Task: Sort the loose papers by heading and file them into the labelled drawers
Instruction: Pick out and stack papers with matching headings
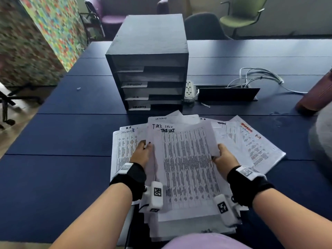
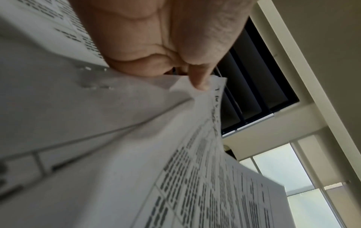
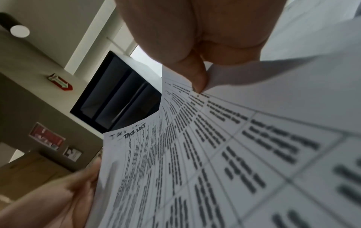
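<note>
A sheet of printed table text headed in handwriting "TASK LIST" (image 1: pixel 186 164) is held up over the paper pile (image 1: pixel 251 141). My left hand (image 1: pixel 143 151) pinches its left edge, and my right hand (image 1: pixel 224 155) pinches its right edge. In the left wrist view the thumb (image 2: pixel 199 81) presses on the paper's edge (image 2: pixel 136 138). In the right wrist view the thumb (image 3: pixel 197 80) lies on the held sheet (image 3: pixel 215 154). Loose papers headed "Security" and "H.R" fan out underneath. The dark drawer unit (image 1: pixel 149 69) stands behind, with white labels (image 1: pixel 134 84) on its drawer fronts.
A white power strip (image 1: pixel 189 90) and white cables (image 1: pixel 258 78) lie right of the drawer unit by a dark cable flap (image 1: pixel 228 94). A reddish object (image 1: pixel 316 97) is at the right edge. Chairs (image 1: pixel 240 17) stand behind the blue table (image 1: pixel 71 132).
</note>
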Motion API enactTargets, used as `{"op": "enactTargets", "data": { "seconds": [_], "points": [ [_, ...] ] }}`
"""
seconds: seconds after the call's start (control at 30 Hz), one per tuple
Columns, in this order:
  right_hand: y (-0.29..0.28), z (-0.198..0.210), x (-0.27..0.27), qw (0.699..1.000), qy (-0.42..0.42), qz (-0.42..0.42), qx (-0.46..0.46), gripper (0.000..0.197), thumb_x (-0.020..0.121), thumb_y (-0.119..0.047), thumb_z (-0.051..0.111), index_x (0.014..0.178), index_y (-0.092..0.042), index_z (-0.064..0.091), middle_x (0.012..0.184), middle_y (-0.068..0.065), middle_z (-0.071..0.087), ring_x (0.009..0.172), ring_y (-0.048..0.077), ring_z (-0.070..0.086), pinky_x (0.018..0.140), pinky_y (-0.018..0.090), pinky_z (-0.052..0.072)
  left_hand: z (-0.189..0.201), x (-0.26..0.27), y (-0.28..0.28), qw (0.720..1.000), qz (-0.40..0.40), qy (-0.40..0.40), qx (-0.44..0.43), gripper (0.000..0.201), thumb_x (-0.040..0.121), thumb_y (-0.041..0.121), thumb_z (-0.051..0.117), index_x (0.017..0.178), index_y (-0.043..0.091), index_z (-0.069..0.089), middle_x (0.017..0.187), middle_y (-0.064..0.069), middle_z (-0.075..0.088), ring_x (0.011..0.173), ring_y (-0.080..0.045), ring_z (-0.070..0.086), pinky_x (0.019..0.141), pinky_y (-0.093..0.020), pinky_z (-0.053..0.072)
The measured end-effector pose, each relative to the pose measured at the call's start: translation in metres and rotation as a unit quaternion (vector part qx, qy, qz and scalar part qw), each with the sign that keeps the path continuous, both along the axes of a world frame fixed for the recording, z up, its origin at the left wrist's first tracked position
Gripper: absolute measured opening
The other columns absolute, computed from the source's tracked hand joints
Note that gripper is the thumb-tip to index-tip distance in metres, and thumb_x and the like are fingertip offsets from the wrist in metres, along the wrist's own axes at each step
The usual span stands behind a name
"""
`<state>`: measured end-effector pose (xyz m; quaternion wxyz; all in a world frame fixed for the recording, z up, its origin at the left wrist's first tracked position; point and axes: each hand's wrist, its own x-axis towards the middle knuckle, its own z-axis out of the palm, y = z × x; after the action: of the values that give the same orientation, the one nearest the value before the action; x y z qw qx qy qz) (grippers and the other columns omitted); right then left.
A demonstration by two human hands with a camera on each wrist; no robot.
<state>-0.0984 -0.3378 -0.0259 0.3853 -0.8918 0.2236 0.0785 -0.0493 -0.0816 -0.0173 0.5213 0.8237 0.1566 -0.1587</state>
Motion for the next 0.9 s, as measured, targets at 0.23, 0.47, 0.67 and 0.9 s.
{"op": "enactTargets", "data": {
  "seconds": [0.23, 0.47, 0.67, 0.9],
  "points": [
    [0.005, -0.008, 0.007, 0.998, -0.004, -0.027, 0.064, 0.018, 0.091, -0.012, 0.05, 0.109, -0.011, 0.05, 0.103, 0.013, 0.062, 0.092, 0.03, 0.06, 0.084, 0.039, 0.048, -0.007, 0.006, 0.003, 0.996, -0.072, 0.005, 0.057, 0.04, 0.081, 0.018, 0.072, 0.107, 0.004, 0.047, 0.108, -0.007, 0.057, 0.105, -0.025, 0.055, 0.091, -0.033, 0.043],
    [-0.069, -0.005, 0.018, 0.97, 0.01, -0.241, 0.016, 0.04, 0.085, -0.018, 0.058, 0.125, -0.011, 0.052, 0.126, 0.018, 0.055, 0.114, 0.033, 0.053, 0.094, 0.033, 0.04, -0.013, 0.009, 0.004, 0.998, -0.05, 0.01, 0.022, 0.029, 0.083, 0.004, 0.066, 0.108, 0.009, 0.054, 0.106, -0.008, 0.065, 0.1, -0.027, 0.062, 0.093, -0.041, 0.05],
    [-0.095, -0.014, 0.021, 0.978, 0.082, -0.188, -0.05, 0.032, 0.084, -0.03, 0.065, 0.11, -0.012, 0.065, 0.118, 0.015, 0.062, 0.11, 0.032, 0.056, 0.095, 0.034, 0.042, -0.009, 0.012, 0.008, 0.996, -0.06, 0.045, -0.053, 0.046, 0.082, -0.016, 0.053, 0.118, 0.014, 0.052, 0.104, -0.007, 0.064, 0.101, -0.025, 0.06, 0.088, -0.033, 0.05],
    [-0.084, -0.006, 0.027, 0.965, 0.164, -0.125, -0.161, 0.045, 0.082, -0.053, 0.059, 0.105, -0.016, 0.069, 0.12, 0.021, 0.055, 0.111, 0.036, 0.05, 0.097, 0.037, 0.04, -0.006, 0.017, 0.017, 0.995, -0.072, 0.043, -0.055, 0.051, 0.08, -0.018, 0.052, 0.111, 0.022, 0.051, 0.1, -0.003, 0.064, 0.097, -0.023, 0.061, 0.083, -0.034, 0.051]
  ]
}}
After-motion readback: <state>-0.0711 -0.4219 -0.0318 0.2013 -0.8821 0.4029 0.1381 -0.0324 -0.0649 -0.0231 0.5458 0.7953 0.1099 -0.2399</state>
